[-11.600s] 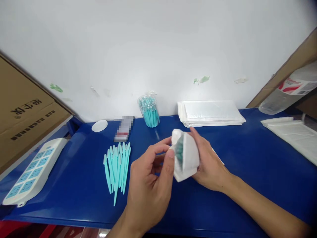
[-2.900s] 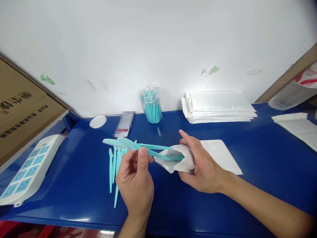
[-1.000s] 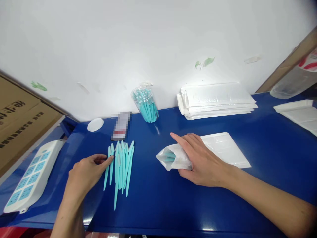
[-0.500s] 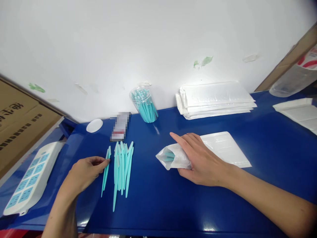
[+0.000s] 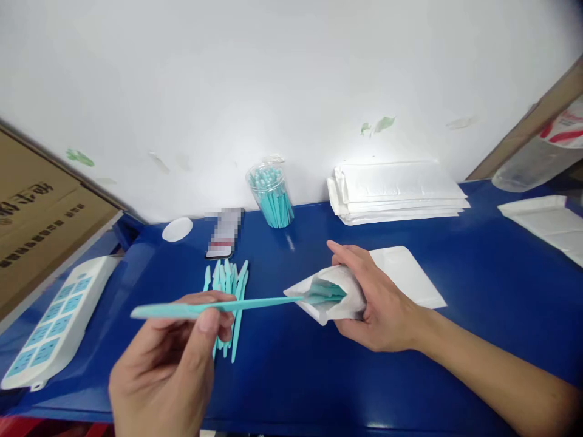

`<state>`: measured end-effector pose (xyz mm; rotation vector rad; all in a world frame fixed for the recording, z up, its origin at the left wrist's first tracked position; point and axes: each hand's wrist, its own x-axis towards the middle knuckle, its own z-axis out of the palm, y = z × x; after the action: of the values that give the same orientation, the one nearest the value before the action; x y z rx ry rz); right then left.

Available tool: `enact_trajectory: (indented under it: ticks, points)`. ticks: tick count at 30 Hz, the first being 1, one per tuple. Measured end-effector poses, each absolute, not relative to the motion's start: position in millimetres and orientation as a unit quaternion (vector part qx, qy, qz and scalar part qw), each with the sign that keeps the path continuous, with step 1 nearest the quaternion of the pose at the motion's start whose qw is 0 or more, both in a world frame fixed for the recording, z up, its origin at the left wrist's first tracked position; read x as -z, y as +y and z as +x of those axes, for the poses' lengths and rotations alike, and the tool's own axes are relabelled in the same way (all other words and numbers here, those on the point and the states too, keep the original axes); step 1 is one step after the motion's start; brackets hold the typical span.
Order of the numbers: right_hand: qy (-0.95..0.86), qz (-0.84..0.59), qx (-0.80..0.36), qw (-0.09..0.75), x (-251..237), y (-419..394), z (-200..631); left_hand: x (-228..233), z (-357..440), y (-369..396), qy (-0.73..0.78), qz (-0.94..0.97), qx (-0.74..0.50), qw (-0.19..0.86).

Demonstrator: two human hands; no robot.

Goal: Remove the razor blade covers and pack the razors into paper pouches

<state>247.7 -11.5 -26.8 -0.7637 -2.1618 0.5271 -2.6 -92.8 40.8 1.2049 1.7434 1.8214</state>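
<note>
Pinched between thumb and fingers of my left hand (image 5: pixel 173 358) is a teal eyebrow razor (image 5: pixel 166 311), lying nearly level. Its thin end points right and reaches into the mouth of a white plastic bag (image 5: pixel 314 315). My right hand (image 5: pixel 382 303) wraps round that bag from the right, its mouth gaping toward the left. More teal razors show inside, partly hidden by the bag's wall. Behind my left hand lies a loose pile of eyebrow razors (image 5: pixel 228 276), partly covered by my fingers. A flat white bag (image 5: pixel 405 273) lies just beyond my right hand.
Against the wall stand a clear tub (image 5: pixel 272 197) full of razors and a stack of white bags (image 5: pixel 396 188). A phone (image 5: pixel 223 237), a round white lid (image 5: pixel 177 229) and a power strip (image 5: pixel 61 321) are leftward. A plastic bottle (image 5: pixel 532 164) is at far right.
My left hand has lifted a razor from beside the pile and moved right, bringing its tip into the bag. My right hand has turned the bag's mouth, which now gapes wider.
</note>
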Motion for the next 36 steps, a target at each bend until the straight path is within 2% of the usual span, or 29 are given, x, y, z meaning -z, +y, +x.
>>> enact_trajectory:
  ticks: [4,9,12,14,16,20,23,26,28,36]
  points:
    - [-0.843,-0.269,-0.199,0.422,27.3,-11.0,247.1,-39.8,5.8,-100.3,0.544,0.473,-0.678,0.14]
    - [-0.843,-0.247,-0.189,0.439,27.5,-9.8,245.8,-38.5,12.8,-101.6,0.51,0.551,-0.657,0.065]
    - [-0.844,-0.247,-0.184,0.439,28.1,-10.2,246.0,-33.4,30.8,-97.8,0.538,0.626,-0.562,0.048]
    - [-0.847,-0.253,-0.178,0.433,28.4,-10.8,246.6,-29.5,38.8,-95.4,0.549,0.683,-0.477,0.067]
    - [-0.847,-0.261,-0.175,0.428,28.4,-11.3,247.2,-26.3,33.5,-95.3,0.56,0.693,-0.443,0.094]
    - [-0.846,-0.282,-0.183,0.413,28.6,-11.4,247.7,-22.1,-28.9,-97.3,0.675,0.584,-0.45,0.038]
    - [-0.856,-0.314,-0.185,0.367,29.2,-11.6,247.3,-19.6,-94.0,-90.9,0.819,0.486,-0.305,0.021]
    - [-0.866,-0.335,-0.189,0.319,29.3,-12.1,246.5,-15.8,-134.4,-75.9,0.882,0.454,-0.104,0.075]
    - [-0.87,-0.336,-0.194,0.306,28.6,-12.6,246.2,-11.8,-143.3,-64.1,0.873,0.472,-0.053,0.107]
    - [-0.866,-0.32,-0.2,0.327,27.4,-13.3,247.1,0.0,-152.0,-54.8,0.834,0.499,-0.105,0.209]
